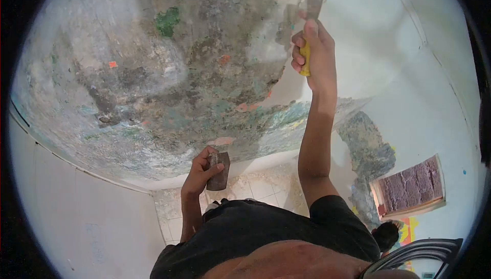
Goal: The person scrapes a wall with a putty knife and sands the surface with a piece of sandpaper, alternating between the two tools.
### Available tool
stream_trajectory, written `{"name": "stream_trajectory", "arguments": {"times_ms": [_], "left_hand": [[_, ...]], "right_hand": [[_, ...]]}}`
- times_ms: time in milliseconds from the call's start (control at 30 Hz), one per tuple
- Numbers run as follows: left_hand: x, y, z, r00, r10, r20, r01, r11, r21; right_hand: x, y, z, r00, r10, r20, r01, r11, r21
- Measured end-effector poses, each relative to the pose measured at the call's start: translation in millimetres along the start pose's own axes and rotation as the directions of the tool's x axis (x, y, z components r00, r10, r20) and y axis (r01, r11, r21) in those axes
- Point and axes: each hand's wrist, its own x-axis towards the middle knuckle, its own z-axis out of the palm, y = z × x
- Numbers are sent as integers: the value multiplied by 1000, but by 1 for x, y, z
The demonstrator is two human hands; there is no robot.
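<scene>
My right hand [318,49] is raised high, its fingers wrapped round the yellow handle of a putty knife [315,0]. The wide grey blade points up and lies over the wall where the bare, patchy surface [204,59] meets smooth pale coating [353,43]. Lower down, my left hand [200,171] grips a flat, grey-brown tapered plate [218,172] between thumb and fingers. It looks like a wide scraper blade; I cannot tell whether it has a handle. This plate is held in front of the wall's lower part, above the floor.
Green, orange and white paint remnants dot the rough wall. A bare grey patch [365,146] marks the wall at right, beside a framed opening [413,186] filled with rough brownish-purple material. Debris lies on the tiled floor [263,189] below. At left stands a pale wall panel [92,212].
</scene>
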Motion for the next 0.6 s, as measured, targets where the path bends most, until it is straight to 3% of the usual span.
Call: {"name": "stream_trajectory", "arguments": {"times_ms": [100,233,267,367,467,600], "left_hand": [[-7,4,-2,999,-40,-16,40,999,-18],[-12,4,-8,998,-10,-62,11,1000,6],[-12,3,-12,997,-12,-71,13,1000,17],[-11,8,-14,997,-13,-80,13,1000,0],[-11,9,-13,997,-14,-79,12,1000,-25],[-7,4,-25,995,-22,-99,19,999,-28]], "right_hand": [[0,19,16,918,-396,-36,344,836,-427],[22,44,19,762,-615,202,519,393,-759],[23,42,26,738,-647,191,497,331,-802],[30,11,38,889,-455,49,285,468,-837],[36,-4,43,866,-500,31,242,364,-899],[22,0,43,882,-466,70,300,439,-847]]}}
